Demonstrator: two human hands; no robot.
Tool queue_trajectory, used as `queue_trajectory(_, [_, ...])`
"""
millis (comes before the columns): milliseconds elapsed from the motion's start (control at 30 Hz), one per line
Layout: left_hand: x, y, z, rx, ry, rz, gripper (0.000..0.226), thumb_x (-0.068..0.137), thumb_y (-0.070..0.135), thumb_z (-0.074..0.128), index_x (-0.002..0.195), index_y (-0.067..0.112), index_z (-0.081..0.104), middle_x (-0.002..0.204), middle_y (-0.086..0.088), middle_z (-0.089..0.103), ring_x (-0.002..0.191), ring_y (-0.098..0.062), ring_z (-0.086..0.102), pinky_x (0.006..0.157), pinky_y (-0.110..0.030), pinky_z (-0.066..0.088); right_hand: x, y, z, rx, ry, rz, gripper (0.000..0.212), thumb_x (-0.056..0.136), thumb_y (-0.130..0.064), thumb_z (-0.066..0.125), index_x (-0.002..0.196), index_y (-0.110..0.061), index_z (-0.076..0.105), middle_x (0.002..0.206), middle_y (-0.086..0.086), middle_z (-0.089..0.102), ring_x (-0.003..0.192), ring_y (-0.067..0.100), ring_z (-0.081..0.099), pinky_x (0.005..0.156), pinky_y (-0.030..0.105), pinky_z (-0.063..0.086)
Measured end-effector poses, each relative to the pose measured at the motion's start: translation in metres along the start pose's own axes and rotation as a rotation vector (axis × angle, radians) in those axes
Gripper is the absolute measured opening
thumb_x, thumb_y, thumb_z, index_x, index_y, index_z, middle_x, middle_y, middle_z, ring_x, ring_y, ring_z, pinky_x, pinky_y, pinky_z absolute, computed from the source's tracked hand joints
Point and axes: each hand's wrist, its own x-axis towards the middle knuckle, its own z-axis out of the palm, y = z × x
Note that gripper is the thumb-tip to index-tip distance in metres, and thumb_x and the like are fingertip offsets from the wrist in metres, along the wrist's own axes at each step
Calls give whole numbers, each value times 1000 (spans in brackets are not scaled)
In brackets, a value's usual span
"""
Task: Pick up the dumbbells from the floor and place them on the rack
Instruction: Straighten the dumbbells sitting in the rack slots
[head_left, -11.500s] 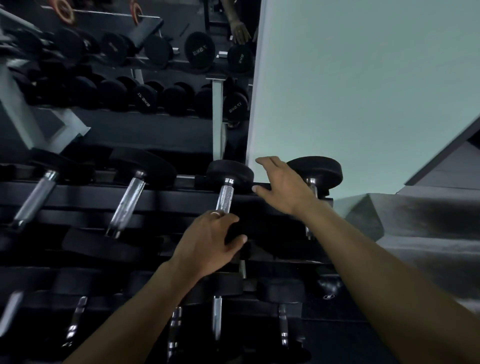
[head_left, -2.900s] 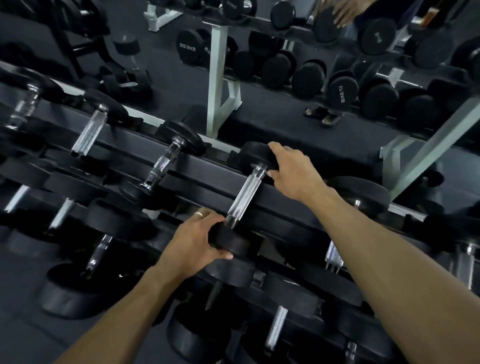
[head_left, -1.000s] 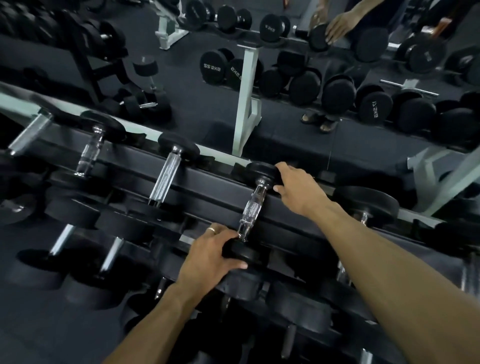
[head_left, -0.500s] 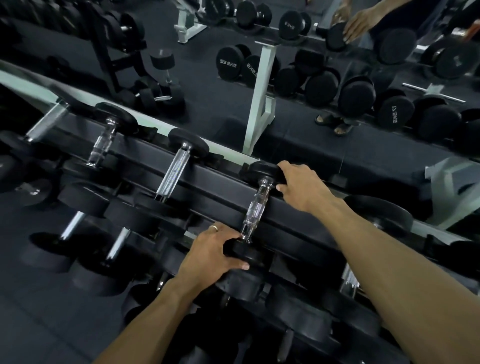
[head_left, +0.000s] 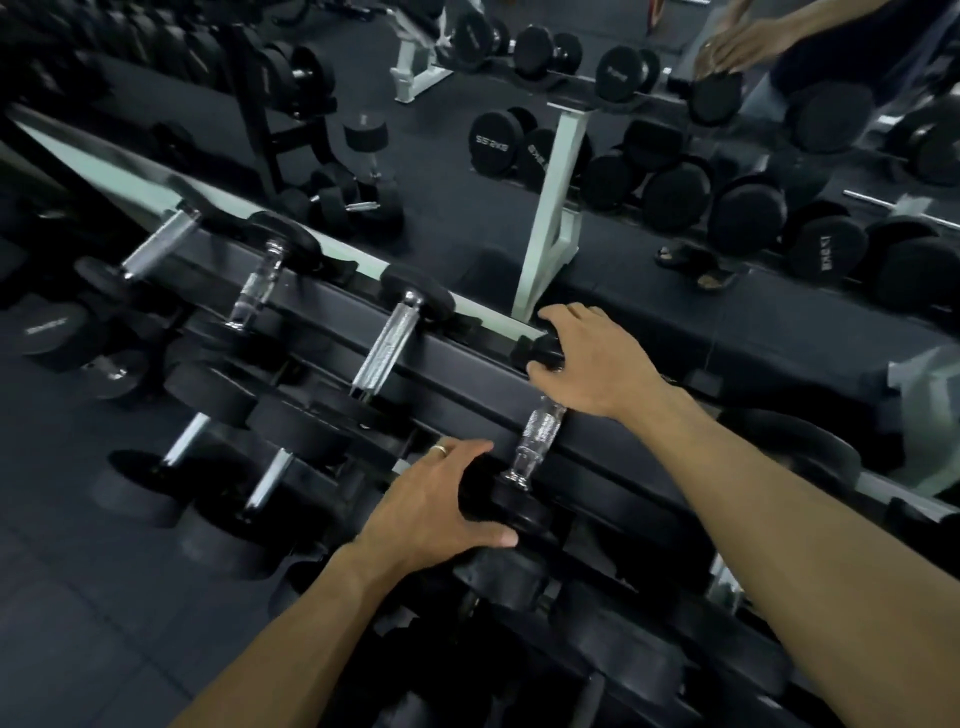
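- A dark gym floor (head_left: 78, 597) of rubber tiles runs beneath a long black dumbbell rack (head_left: 467, 384), with a mirror (head_left: 649, 218) behind it reflecting more racks of round black weights.
- The dumbbell (head_left: 537, 436) in question lies across the rack's top tier, its chrome handle sloping toward the camera between two black rubber heads.
- The left hand (head_left: 441, 512) grips the dumbbell's near head, fingers curled over the top edge and thumb wrapped along the lower rim; a ring (head_left: 440, 450) shows on one finger.
- The right hand (head_left: 587, 364) covers the far head at the back rail, fingers curled over it and thumb tucked against the side nearest the handle.
- Both bare forearms reach in from the bottom of the frame, the right one crossing above the rack's lower tiers.
- To the left on the same tier, a neighbouring dumbbell (head_left: 387, 343) rests at the same slope, and another chrome-handled one (head_left: 254, 286) lies just beyond it.
- Lower tiers hold further dumbbells, heads outward, with chrome handles (head_left: 267, 486) catching the light.
- In the mirror, a white rack upright (head_left: 550, 208) stands between rows of reflected weights, and a pair of sandalled feet (head_left: 696, 265) shows on the floor there.
- A reflected hand (head_left: 737, 47) appears at the upper right edge, blurred.
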Motion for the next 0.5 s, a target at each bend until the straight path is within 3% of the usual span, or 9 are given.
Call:
queue_trajectory(100, [-5, -20, -22, 53, 139, 12, 84, 67, 61, 74, 138, 31, 42, 140, 4, 43, 132, -13, 39, 105, -32, 39, 17, -30, 5, 18, -4, -51, 63, 88, -43, 58, 141, -14, 39, 135, 5, 50, 125, 25, 45, 101, 39, 44])
queue_trajectory(233, [6, -69, -62, 136, 402, 137, 61, 68, 40, 77, 121, 16, 59, 121, -4, 58, 124, -24, 48, 94, -43, 49, 47, -62, 18, 27, -42, -19, 59, 92, -38, 58, 141, -11, 37, 137, 8, 47, 125, 29, 46, 101, 45, 44])
queue_trajectory(400, [23, -125, -101, 167, 323, 177, 67, 62, 32, 82, 122, 12, 59, 118, -6, 57, 123, -19, 39, 106, -43, 38, 91, -88, 31, 52, -84, 76, 65, 94, -30, 58, 149, -12, 27, 144, 10, 42, 126, 32, 48, 102, 45, 44])
queue_trajectory(500, [31, -146, -108, 127, 193, 116, 65, 68, 23, 83, 127, 16, 58, 126, -5, 52, 120, -23, 47, 104, -38, 41, 114, -101, 41, 94, -106, 124, 67, 94, -26, 60, 150, -14, 25, 144, 11, 44, 127, 33, 48, 103, 46, 43])
